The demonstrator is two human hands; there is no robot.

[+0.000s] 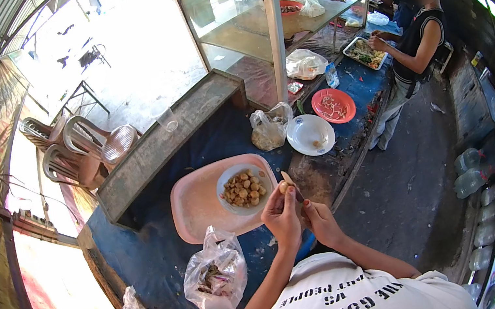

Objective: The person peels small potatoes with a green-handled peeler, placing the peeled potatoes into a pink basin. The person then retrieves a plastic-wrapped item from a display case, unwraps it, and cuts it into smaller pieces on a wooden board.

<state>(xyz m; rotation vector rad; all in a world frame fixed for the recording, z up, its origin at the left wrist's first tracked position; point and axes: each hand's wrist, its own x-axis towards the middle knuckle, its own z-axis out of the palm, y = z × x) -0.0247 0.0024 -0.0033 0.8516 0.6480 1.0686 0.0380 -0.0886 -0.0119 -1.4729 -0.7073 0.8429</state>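
My left hand (282, 218) pinches a small round pale-brown food piece (284, 187) between thumb and fingertips. In my right hand (323, 224) is a small knife (298, 194), its blade up against the piece. Both hands are close together just right of a pink plastic tray (192, 209). A white bowl (227, 207) full of similar small round pieces (244, 188) stands in the tray. Nearer to me, left of my forearm, an open clear plastic bag (216, 279) holds dark scraps.
Beyond my hands are a white plate (310, 135), a red plate (333, 106) with pale shreds and a filled plastic bag (269, 131). A glass display case (277, 40) stands behind. At the right a person (421, 39) handles food over a tray (365, 54). Plastic chairs (92, 147) stand left.
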